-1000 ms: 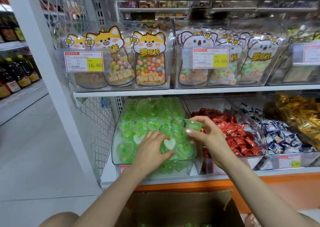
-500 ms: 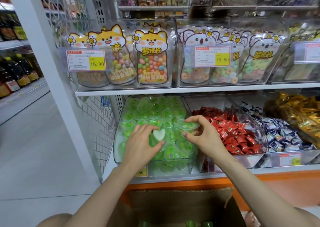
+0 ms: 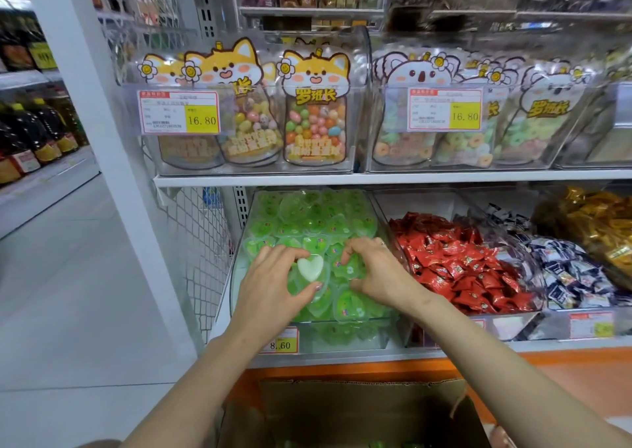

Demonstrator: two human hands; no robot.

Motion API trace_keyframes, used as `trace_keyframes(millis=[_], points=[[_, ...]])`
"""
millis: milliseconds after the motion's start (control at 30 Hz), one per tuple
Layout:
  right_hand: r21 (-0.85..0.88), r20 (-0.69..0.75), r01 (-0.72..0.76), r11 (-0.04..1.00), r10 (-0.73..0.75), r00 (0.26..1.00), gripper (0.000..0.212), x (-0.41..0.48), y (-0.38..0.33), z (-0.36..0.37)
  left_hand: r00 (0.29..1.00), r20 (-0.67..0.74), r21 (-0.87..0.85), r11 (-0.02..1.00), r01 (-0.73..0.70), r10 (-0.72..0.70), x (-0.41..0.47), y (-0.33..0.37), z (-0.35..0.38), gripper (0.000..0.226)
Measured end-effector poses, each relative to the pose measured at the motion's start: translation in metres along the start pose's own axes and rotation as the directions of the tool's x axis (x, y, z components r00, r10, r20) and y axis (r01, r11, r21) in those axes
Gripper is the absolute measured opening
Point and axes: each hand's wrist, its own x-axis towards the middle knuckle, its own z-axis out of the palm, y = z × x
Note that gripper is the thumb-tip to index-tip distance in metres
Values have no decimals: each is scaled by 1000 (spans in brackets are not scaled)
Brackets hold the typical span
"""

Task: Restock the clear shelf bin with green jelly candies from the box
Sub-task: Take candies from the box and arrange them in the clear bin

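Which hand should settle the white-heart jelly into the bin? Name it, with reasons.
Left, likely. The left hand holds the white-heart jelly between thumb and fingers, over the clear bin. The right hand pinches another green jelly beside it, nearer the red candies.

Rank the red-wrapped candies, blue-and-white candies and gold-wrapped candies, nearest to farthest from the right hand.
From the right hand, gripping a green jelly:
1. Red-wrapped candies, next bin to its right.
2. Blue-and-white candies, one bin farther right.
3. Gold-wrapped candies, far right edge.
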Motion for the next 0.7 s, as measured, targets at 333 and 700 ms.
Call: trace_keyframes(millis=[333, 700], points=[[-154, -207, 38, 987, -70, 976, 23, -3, 8, -2, 1000, 10, 32, 999, -22, 21, 3, -1, 4, 41], [-237, -267, 20, 971, -84, 960, 19, 5, 0, 11, 1000, -13, 30, 999, -26, 26, -1, -4, -2, 41]])
